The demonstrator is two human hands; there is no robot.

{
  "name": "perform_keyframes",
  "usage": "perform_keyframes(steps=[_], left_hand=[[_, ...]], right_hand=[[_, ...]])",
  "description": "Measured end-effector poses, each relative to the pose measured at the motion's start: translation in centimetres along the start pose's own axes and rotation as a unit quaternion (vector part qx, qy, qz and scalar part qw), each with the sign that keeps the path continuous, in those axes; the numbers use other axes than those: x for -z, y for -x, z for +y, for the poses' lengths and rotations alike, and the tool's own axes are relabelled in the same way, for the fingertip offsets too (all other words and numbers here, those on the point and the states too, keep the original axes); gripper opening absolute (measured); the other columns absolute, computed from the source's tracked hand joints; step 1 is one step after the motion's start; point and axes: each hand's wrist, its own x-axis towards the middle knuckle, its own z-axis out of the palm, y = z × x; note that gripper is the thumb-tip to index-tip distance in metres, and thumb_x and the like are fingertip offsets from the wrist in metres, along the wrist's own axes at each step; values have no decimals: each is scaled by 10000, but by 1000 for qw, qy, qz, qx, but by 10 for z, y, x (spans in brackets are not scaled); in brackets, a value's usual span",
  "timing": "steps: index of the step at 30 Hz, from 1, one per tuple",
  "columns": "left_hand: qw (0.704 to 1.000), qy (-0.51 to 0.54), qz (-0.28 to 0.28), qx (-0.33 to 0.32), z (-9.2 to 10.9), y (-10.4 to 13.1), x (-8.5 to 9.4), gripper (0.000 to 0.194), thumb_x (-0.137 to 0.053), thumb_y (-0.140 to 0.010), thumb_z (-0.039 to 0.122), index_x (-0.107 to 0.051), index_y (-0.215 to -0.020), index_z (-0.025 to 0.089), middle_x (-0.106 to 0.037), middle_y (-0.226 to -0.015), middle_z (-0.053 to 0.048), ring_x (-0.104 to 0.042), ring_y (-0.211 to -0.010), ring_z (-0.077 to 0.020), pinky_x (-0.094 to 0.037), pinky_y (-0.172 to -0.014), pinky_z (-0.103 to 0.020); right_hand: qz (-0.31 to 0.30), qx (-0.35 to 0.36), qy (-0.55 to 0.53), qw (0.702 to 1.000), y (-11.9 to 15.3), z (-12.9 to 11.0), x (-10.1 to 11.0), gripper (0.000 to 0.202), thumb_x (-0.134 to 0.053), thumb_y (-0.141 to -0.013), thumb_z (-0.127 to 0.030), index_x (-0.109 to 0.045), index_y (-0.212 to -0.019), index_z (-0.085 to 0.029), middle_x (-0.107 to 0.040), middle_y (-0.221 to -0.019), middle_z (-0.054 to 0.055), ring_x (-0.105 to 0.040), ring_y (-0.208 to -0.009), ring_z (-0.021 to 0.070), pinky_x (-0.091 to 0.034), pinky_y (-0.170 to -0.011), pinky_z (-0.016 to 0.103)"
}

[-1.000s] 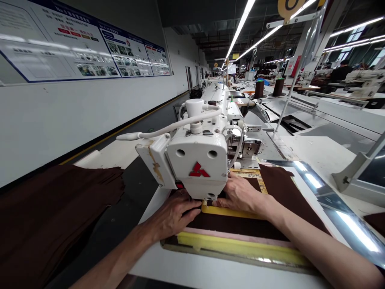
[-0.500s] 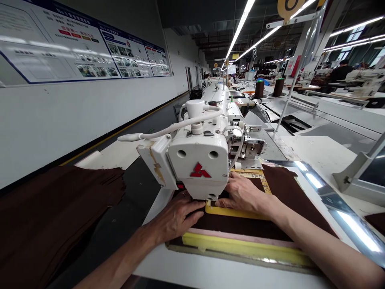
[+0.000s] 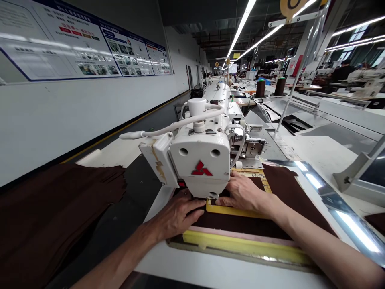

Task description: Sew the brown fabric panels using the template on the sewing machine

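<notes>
My left hand (image 3: 179, 212) lies flat on a piece of dark brown fabric (image 3: 249, 228), left of the sewing machine's head (image 3: 200, 160), fingers stretched out. My right hand (image 3: 242, 192) rests on the other side, its thumb spread along a yellow-edged template frame (image 3: 237, 211) on top of the fabric. Some of its fingertips go out of sight behind the machine head. The needle area is hidden by the head too. Along the fabric's near edge runs a clear plate with a yellow strip (image 3: 234, 245). Both hands press down without gripping anything.
A stack of brown fabric pieces (image 3: 60, 208) lies at the left. Two brown thread cones (image 3: 261, 88) stand farther back on the right. A thin metal pole (image 3: 290, 94) rises beside the machine table. More machines line the row ahead.
The view has shifted very slightly, so the machine head appears a little farther right. Both hands keep nearly the same place on the fabric and frame.
</notes>
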Motion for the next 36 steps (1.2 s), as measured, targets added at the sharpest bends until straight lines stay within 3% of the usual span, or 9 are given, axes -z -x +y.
perform_keyframes(steps=[17, 36], left_hand=[[1000, -17, 3, -4, -8, 1, -7, 353, -614, -995, 248, -673, -1338, 306, -694, -1321, -58, -617, -1253, -289, -507, -1074, -442], [998, -21, -45, 37, -1, 0, 3, 346, -578, -1022, 281, -667, -1356, 280, -699, -1319, -68, -641, -1213, -296, -524, -1047, -434]], right_hand=[[5, 0, 10, 1000, -6, 3, 1, 512, -593, -987, -593, -674, -1345, -237, -651, -1308, 126, -538, -1221, 337, -413, -1094, 492], [2, -5, 16, 1000, -8, 2, -2, 548, -573, -994, -610, -629, -1399, -246, -644, -1326, 122, -540, -1197, 334, -399, -1090, 497]])
